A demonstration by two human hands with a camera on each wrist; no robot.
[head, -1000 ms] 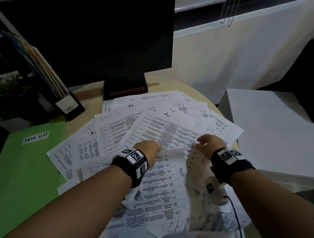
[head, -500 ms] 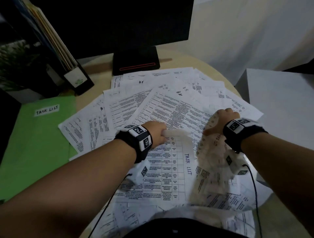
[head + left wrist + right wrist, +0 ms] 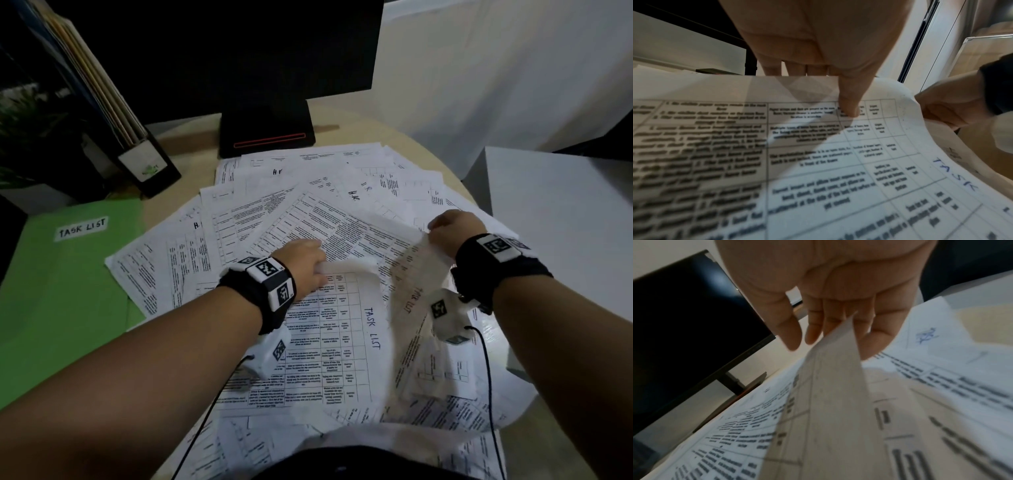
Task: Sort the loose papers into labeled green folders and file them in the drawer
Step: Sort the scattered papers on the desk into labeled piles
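Loose printed papers (image 3: 294, 205) lie fanned over the round desk, some marked "HR". A green folder (image 3: 61, 301) labelled "TASK LIST" lies flat at the left. My left hand (image 3: 305, 260) pinches the far edge of a table sheet marked "TASK LIST" (image 3: 342, 342); in the left wrist view my thumb (image 3: 849, 105) lies on top of that sheet (image 3: 818, 162) and the fingers are behind it. My right hand (image 3: 452, 229) holds up a second sheet (image 3: 418, 308), curled and see-through. In the right wrist view that second sheet's (image 3: 834, 386) edge runs up between the fingers (image 3: 818, 324).
A dark monitor (image 3: 239, 51) on a black base (image 3: 267, 133) stands behind the papers. A black file holder (image 3: 144, 161) with upright folders is at the back left. A white cabinet top (image 3: 565, 222) sits close on the right. Sensor cables hang from both wrists.
My right hand has moved right and away from the left, peeling its sheet further off the pile. The left hand keeps its pinch. The head view has tilted down.
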